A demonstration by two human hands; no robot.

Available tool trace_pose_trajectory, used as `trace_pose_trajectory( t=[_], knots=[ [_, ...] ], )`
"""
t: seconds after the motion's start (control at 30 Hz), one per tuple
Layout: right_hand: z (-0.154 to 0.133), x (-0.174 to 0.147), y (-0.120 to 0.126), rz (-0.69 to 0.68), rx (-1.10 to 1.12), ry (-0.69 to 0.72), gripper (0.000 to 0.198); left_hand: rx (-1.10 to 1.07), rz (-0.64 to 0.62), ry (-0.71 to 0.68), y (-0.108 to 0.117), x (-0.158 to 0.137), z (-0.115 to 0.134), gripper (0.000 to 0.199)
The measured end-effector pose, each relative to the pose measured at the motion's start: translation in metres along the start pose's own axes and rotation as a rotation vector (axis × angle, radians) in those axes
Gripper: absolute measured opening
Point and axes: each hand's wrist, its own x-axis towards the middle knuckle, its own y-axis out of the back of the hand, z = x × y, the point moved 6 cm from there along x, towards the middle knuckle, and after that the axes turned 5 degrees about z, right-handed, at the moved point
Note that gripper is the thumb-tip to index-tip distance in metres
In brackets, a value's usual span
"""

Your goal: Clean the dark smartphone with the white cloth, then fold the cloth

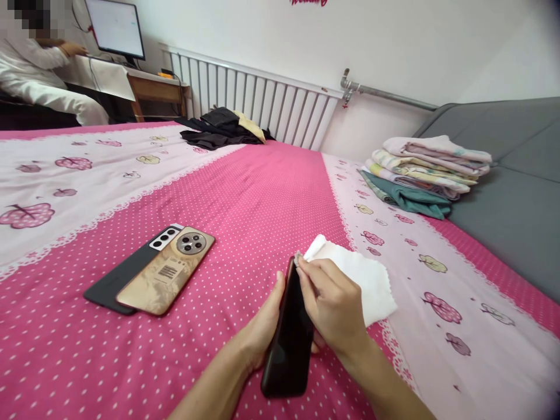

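Observation:
A dark smartphone [286, 356] rests in my left hand [266, 324], whose thumb lies along the phone's left edge while fingertips show at its right side. My right hand [335, 297] is closed in a pinch at the phone's top end. Between its thumb and finger is a small greyish-white piece [297, 259], pressed to the phone's top edge; its kind is too small to make out. Just beyond my right hand, a white cloth or wipe [371, 277] lies spread on the bed, partly hidden by that hand.
To the left, a gold phone [168, 277] overlaps a black phone [125, 277] on the pink bedspread [245, 233]. Folded bedding [424, 166] is stacked by the grey headboard [511, 151]. Dark clothes [219, 128] lie near the radiator [258, 93]. A person [44, 70] sits by a monitor [116, 29].

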Motion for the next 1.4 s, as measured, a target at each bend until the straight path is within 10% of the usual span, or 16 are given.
trace_pose_trajectory(
  t=[0.57, 1.4],
  knots=[
    [-0.022, -0.006, -0.009, -0.261, 0.169, 0.187, 0.022, -0.309, 0.182, -0.216, 0.012, -0.005, 0.019, 0.039],
    [-0.036, -0.023, -0.023, -0.524, 0.455, 0.232, 0.020, -0.417, 0.284, -0.376, 0.019, -0.016, 0.048, 0.072]
  ],
)
